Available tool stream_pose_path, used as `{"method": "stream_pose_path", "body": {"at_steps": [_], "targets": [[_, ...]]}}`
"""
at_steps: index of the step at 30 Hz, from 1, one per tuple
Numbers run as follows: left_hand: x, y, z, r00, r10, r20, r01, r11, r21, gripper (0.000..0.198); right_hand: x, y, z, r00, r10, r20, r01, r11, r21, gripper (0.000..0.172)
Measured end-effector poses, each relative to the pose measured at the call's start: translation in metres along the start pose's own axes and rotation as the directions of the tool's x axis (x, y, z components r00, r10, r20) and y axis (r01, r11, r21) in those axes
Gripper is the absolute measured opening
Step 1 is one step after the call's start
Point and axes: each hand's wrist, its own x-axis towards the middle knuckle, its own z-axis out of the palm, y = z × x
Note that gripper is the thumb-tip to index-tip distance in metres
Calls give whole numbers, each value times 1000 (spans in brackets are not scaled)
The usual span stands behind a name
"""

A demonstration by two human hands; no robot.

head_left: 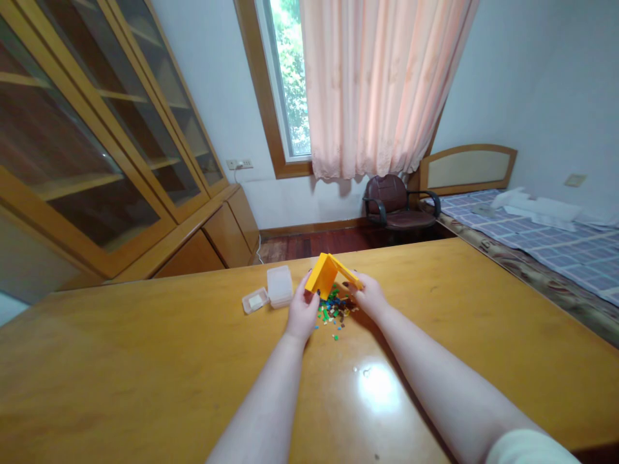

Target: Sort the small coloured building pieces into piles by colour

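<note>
Both my hands hold an orange hinged plastic box (325, 274), opened like a tent and tipped over the wooden table (145, 361). My left hand (302, 312) grips its left half with closed fingers. My right hand (370, 296) pinches its right half. Under the box lies a small pile of tiny coloured pieces (333, 312), green, blue, yellow and dark, spread between my hands.
Just left of my left hand stand a clear plastic box (279, 285) and a smaller clear box (255, 301). Glass-fronted cabinets (97, 142) line the left wall. Beyond the table are a dark armchair (394, 203), a curtained window and a bed (541, 232).
</note>
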Motion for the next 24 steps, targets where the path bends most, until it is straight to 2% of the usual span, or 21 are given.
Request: {"method": "stream_pose_path", "body": {"at_steps": [2, 4, 7, 9, 14, 19, 21, 24], "targets": [[0, 3, 2, 999, -34, 26, 37, 994, -102, 64, -1, -7, 4, 984, -133, 119, 136, 991, -17, 57], [-2, 5, 4, 990, -86, 107, 107, 973, -203, 77, -3, -11, 7, 951, -214, 222, 218, 976, 7, 69], [-5, 7, 7, 959, -129, 254, 203, 936, -289, 81, -5, -13, 13, 932, -219, 287, 214, 976, 48, 72], [-7, 7, 8, 952, -108, 285, 197, 932, -303, 80, -7, -14, 16, 936, -198, 290, 203, 979, 15, 72], [-6, 8, 7, 969, -42, 242, 110, 955, -275, 82, -9, -20, 17, 948, -236, 215, 271, 951, -152, 60], [-4, 6, 3, 964, -52, 259, 120, 960, -254, 79, -7, -27, 12, 959, -269, 83, 282, 920, -274, 43], [-4, 1, 0, 965, -62, 255, 114, 975, -192, 75, -4, -24, 6, 963, -270, 2, 256, 911, -324, 41], [-3, -9, -4, 980, -57, 190, 55, 998, 16, 57, 4, -10, -7, 963, -255, -83, 195, 880, -432, 39]]}}
